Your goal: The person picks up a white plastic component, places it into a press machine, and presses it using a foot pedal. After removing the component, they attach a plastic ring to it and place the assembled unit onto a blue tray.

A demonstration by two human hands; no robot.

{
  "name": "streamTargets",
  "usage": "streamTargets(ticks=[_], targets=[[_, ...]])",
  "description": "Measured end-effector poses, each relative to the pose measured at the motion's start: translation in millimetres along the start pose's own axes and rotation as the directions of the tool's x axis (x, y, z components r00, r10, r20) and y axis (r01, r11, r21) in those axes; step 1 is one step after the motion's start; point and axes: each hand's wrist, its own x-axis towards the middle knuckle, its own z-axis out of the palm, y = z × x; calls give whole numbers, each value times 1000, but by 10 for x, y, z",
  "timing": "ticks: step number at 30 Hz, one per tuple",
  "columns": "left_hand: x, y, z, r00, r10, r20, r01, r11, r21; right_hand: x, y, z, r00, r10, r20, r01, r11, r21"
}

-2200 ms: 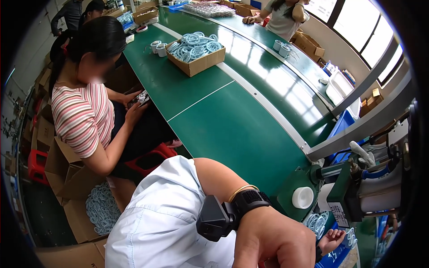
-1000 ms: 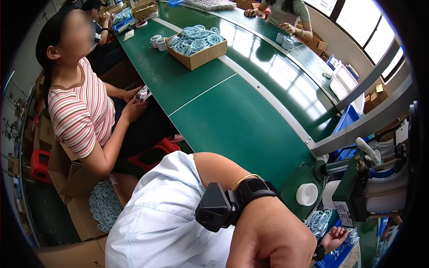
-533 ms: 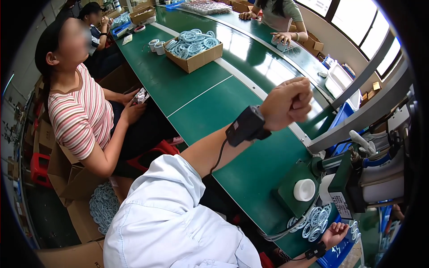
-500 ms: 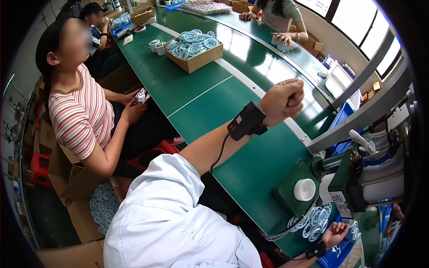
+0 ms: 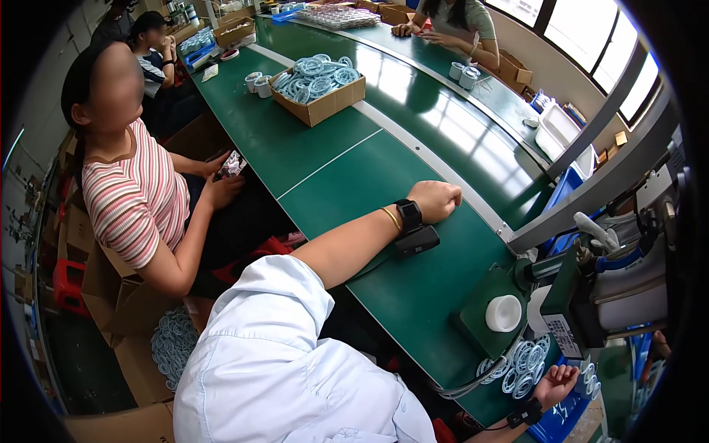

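Note:
My left hand [image 5: 434, 201] is closed in a fist above the green tabletop [image 5: 347, 177], with the back of the hand turned up. Nothing shows in its fingers, and it touches no object. A black watch and a black strapped-on box [image 5: 418, 242] sit at that wrist. Low on the right, my right hand [image 5: 555, 385] is palm up with its fingers loosely bent and apart, and no object is visible in it. It rests by a blue tray [image 5: 552, 424], beside a cluster of pale blue plastic rings [image 5: 526, 363] on the table.
A green machine [image 5: 480, 314] with a round white cap [image 5: 504, 313] stands at the right, cables below it. A cardboard box [image 5: 325, 111] of pale blue rings sits farther back. A person in a striped shirt [image 5: 140, 196] is seated at left; more rings [image 5: 174, 347] lie in a floor carton.
My left fist has come down and slightly left, turning so its back faces up. My right hand has barely moved. The person across the table has drawn a hand away from the small cylinders.

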Motion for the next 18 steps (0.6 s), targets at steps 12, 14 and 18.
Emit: streamTargets(ticks=[12,14,18], targets=[[5,-42,23,998,68,6,-68,997,23,87,15,-252,991,-16,136,8,998,58],[8,-21,25,997,76,12,-76,997,24,33,9,-183,992,-20,123,16,999,32],[-14,-26,-16,997,74,30,-75,997,24,15,49,-92,995,-31,98,34,999,-31]])
